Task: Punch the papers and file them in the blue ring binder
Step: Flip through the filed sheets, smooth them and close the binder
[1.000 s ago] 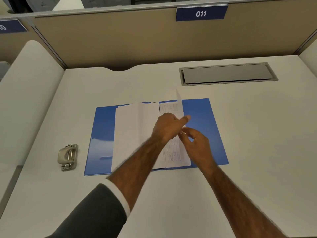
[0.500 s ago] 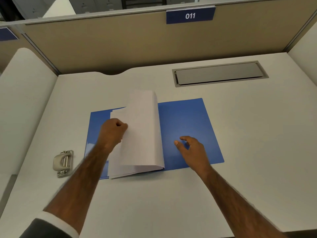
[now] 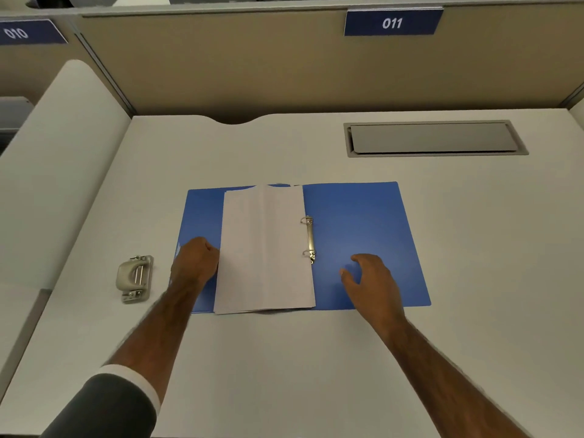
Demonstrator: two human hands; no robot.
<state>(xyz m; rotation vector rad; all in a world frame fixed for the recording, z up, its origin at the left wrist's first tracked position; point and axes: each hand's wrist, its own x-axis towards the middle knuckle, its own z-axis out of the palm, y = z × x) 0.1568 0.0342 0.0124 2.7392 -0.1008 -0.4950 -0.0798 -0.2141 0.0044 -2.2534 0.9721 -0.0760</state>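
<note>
The blue ring binder lies open and flat in the middle of the desk. A stack of white papers rests face down on its left half, threaded on the two metal rings at the spine. My left hand is curled at the left edge of the papers, on the binder's left cover; whether it grips the sheets I cannot tell. My right hand rests on the bare right cover with fingers spread, holding nothing. A grey hole punch sits on the desk left of the binder.
A grey cable hatch is set into the desk at the back right. A beige partition with a blue "011" sign closes off the back. A white side panel rises at the left.
The papers have been flipped over from the right side to the left and now lie flat, uncovering the rings. My left hand went left with them; my right hand settled on the right cover.
</note>
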